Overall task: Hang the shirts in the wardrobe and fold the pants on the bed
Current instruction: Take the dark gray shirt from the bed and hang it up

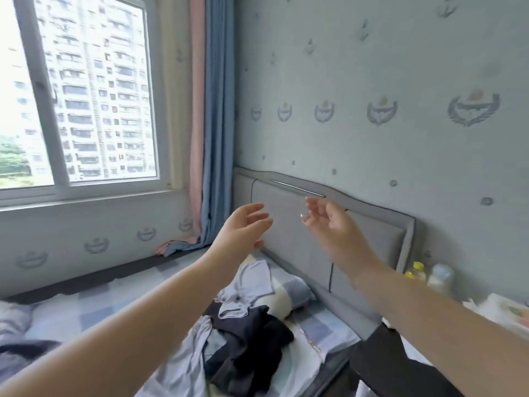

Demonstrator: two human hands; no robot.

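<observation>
Hands: left hand [243,227] and right hand [329,222] hang raised above the bed [86,310], fingers loosely spread, holding nothing, probably between garments. Clothes [246,333] lie heaped near the bed's headboard [292,233] edge, unsorted.

1. Both arms are stretched out above the bed [94,308]. The left hand [243,230] and right hand [329,222] are raised in front of the grey padded headboard [289,222], palms facing each other, fingers loose, holding nothing.
2. Below them lies a heap of clothes: a pale blue garment [252,285] draped across a checked pillow [292,293], and a dark garment [252,339] crumpled just in front of it.
3. A window [86,96] fills the left wall, with a blue and pink curtain [209,124] beside it.
4. Two bottles [429,275] stand right of the headboard.
</observation>
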